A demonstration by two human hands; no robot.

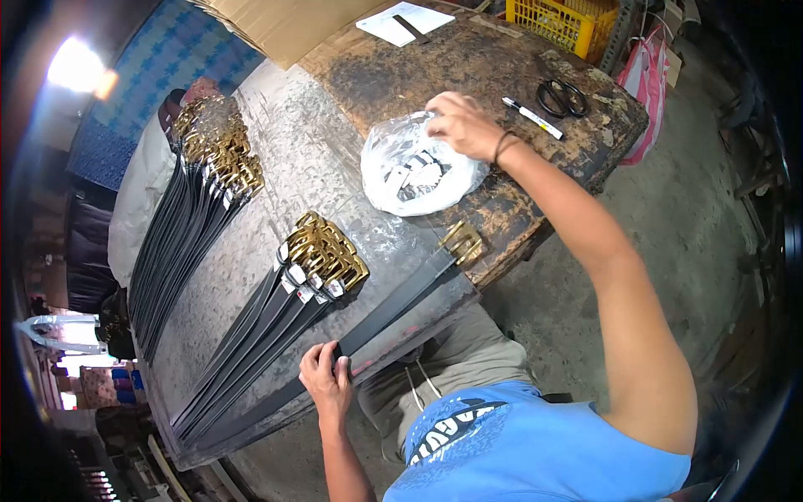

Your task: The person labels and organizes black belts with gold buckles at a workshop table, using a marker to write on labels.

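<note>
My left hand point(326, 376) is closed around a black belt point(389, 305) near the table's front edge, thumb on top. The belt slants up to the right and ends in a gold buckle point(462, 243). My right hand point(462, 125), fingers curled, is at the far rim of a clear plastic bag point(386, 151) and appears to grip it. Small white and dark tags point(416, 176) lie inside the bag. Left of my belt, a bundle of black belts point(242, 360) has gold buckles point(322, 251) and white tags at its top end.
A larger bundle of belts point(171, 238) lies at the far left. Beyond the bag are a marker point(533, 118), black scissors point(562, 99), and white paper point(393, 25) with a dark strip on it. A cardboard box point(284, 25) and yellow crate point(552, 18) stand at the back.
</note>
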